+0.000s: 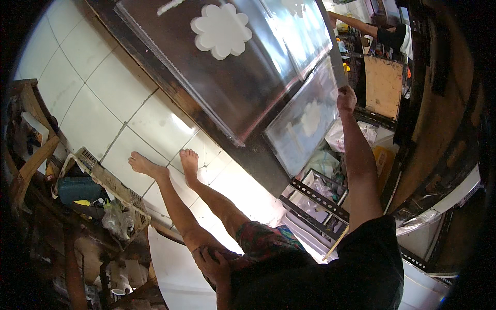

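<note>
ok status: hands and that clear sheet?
Right hand gripping clear plastic sheet at its top edge. Left hand resting on knee. White flower cutout behind, apart.

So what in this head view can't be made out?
- Right hand: grips the clear plastic sheet; fingertips hidden behind its edge.
- Left hand: rests on the knee; palm hidden.
- Co-worker's arm: hand cut off behind the sheet edge.
- Crate contents: too small and cluttered.

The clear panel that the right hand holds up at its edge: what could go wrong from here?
1. Only the right hand grips the clear panel; the left hand rests on the knee, so the panel may tip or slip.
2. Bare feet rest on the tile floor, unprotected should the panel fall that way.
</note>
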`<state>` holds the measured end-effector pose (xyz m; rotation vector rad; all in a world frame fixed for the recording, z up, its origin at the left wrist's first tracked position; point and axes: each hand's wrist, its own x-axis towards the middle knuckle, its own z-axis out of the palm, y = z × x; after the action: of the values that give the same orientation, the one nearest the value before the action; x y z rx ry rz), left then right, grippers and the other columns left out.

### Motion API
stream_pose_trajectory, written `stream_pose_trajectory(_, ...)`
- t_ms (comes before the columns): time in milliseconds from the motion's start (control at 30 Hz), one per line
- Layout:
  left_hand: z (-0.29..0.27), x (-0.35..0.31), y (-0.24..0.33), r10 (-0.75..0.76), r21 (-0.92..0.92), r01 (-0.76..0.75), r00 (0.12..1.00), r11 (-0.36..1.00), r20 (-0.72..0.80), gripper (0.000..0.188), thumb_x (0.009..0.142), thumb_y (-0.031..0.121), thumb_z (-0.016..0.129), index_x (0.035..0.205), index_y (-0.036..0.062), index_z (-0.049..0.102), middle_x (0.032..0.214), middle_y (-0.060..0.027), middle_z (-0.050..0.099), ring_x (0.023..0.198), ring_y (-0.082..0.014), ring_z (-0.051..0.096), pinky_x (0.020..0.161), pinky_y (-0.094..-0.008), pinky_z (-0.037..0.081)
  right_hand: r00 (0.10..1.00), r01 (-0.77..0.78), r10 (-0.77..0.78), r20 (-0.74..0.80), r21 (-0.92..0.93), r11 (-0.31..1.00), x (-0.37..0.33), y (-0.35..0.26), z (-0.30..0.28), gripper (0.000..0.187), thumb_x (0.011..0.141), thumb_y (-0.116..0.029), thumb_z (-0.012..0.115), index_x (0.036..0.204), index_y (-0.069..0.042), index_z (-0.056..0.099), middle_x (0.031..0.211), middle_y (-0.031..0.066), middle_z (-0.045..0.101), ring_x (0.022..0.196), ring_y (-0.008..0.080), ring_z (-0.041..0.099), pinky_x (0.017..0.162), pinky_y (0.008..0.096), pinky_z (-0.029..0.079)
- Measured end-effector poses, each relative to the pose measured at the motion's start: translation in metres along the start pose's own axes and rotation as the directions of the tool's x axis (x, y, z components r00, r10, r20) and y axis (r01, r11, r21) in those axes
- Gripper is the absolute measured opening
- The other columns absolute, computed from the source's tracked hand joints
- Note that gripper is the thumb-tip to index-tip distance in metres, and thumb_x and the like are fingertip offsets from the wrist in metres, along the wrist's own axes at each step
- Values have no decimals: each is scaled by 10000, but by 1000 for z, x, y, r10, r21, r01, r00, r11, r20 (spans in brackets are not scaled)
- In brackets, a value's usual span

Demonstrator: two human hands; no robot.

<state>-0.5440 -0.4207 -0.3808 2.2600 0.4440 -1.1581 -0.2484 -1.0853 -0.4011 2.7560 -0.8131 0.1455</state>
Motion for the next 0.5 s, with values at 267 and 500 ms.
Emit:
stream_pose_trajectory(267,5,0,-6,33,-33,-35,997,999,-68,450,832,157,634,1222,-51,546,1340,-327,472,1270,-495,447,1095,-570,356,992,-84,79,98,50,995,10,1,5,100,825,-91,611,874,-88,698,940,152,677,956,349,655,861,433,511)
stream_pose_trajectory(500,-2,-4,3,-13,-83,6,996,997,-87,420,838,161,624,1191,-55,554,1341,-328,471,1278,-490,444,1096,-569,358,985,-158,146,-90,-139,978,-2,-61,8,78,787,-78,655,841,-98,707,1048,127,662,1070,355,615,890,451,506)
